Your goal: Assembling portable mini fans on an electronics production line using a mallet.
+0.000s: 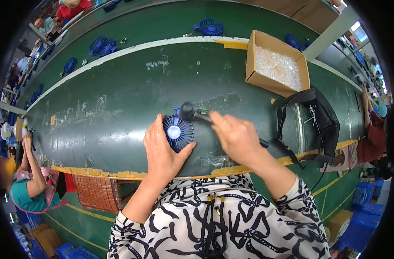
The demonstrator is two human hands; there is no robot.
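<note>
The fan cage (185,131) is blue, the tabletop (132,103) green (yellow-edged), the shirt (244,222) white with black squiggles.

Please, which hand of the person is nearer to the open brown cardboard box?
Right. The right hand, holding a dark-headed hammer, is below and left of the open brown cardboard box in the picture. The left hand is farther left, holding a round blue ribbed plastic object.

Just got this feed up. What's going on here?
The left hand steadies a round blue slatted fan housing on the green bench. The right hand grips a dark-headed hammer, its head at the housing's top edge; contact is unclear. A cardboard box of clear pieces and a black bag sit to the right.
</note>
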